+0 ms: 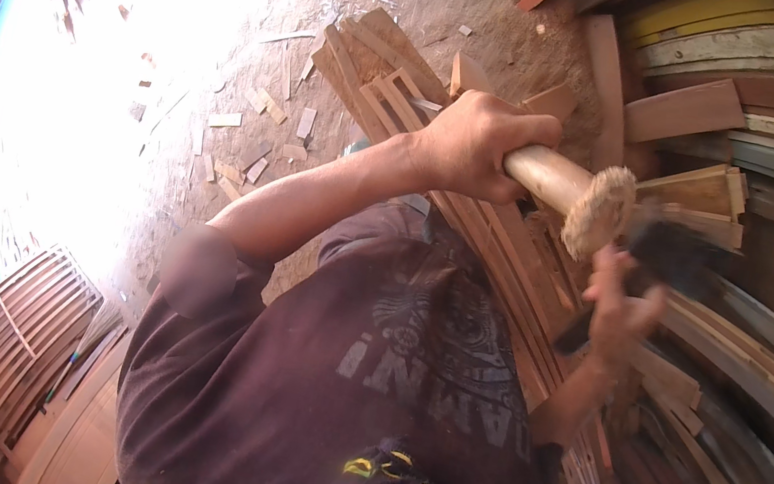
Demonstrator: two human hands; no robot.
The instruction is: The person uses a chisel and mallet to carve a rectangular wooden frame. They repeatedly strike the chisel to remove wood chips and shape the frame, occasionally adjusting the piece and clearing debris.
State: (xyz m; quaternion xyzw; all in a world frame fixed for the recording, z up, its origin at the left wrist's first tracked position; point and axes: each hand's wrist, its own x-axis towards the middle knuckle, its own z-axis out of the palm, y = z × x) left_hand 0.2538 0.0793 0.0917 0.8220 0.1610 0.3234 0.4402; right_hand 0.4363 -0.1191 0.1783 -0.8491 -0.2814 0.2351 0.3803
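My left hand [483,146] is wrapped around the pale wooden handle of a chisel [549,175], its butt end frayed and mushroomed. A small grey metal piece that looks like its blade shows past the far side of the fist, by a slotted wooden piece [391,101]; the rest is hidden by the hand. Just below and right of the frayed end, my right hand [617,314] grips a hammer [678,256]. The hammer's dark head is smeared by motion, and its dark handle end sticks out under the fingers. The head appears close to the chisel's butt but apart from it.
Long wooden strips [507,251] run beneath both hands. Stacked boards [756,149] fill the right side. Wood offcuts [224,120] litter the dirt floor [272,11] at the upper left. A slatted wooden frame [19,326] leans at the lower left, in front of glaring light.
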